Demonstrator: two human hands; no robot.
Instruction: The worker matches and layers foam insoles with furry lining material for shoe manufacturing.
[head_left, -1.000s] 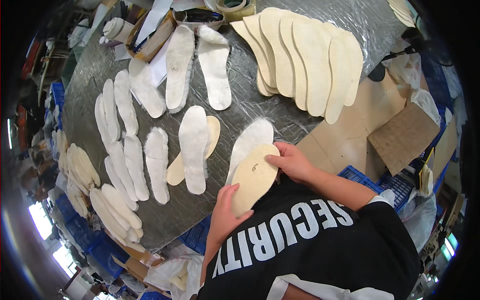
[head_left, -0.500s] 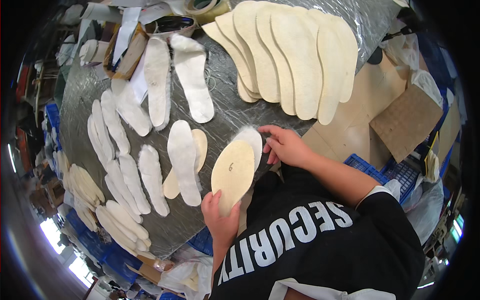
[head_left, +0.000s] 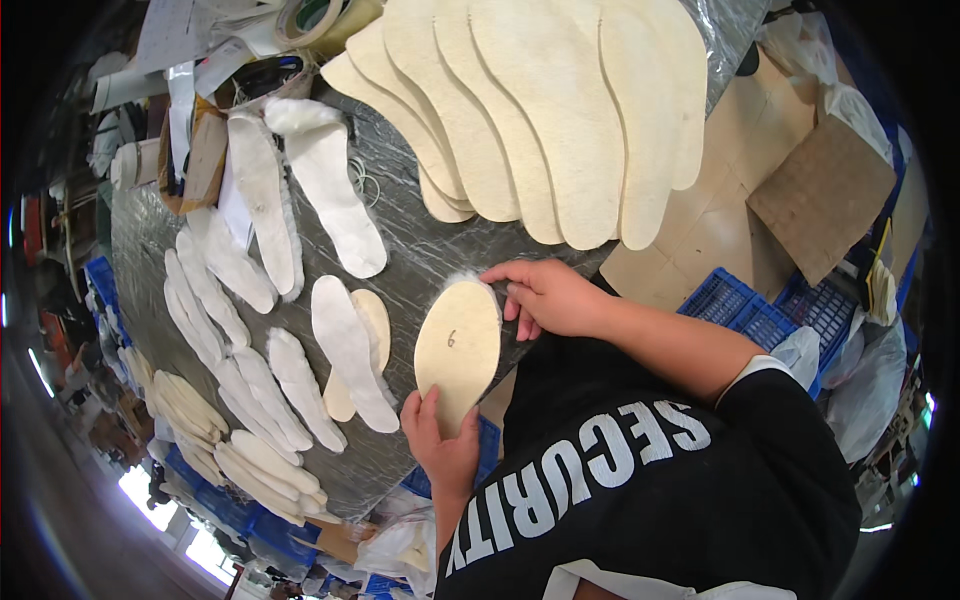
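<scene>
Cream insole (head_left: 457,335) sits over a fluffy white insole (head_left: 460,276) near the table's (head_left: 410,255) edge, so only furry rim shows. My left hand (head_left: 443,455) pinches its six o'clock end, leaving the broad face uncovered. My right hand's (head_left: 555,297) forefinger touches the fluff at one o'clock, perhaps steadying it; I can't tell whether the thumb closes. Beyond, at one o'clock, cream pieces (head_left: 560,120) lie fanned, probably for easy lifting.
</scene>
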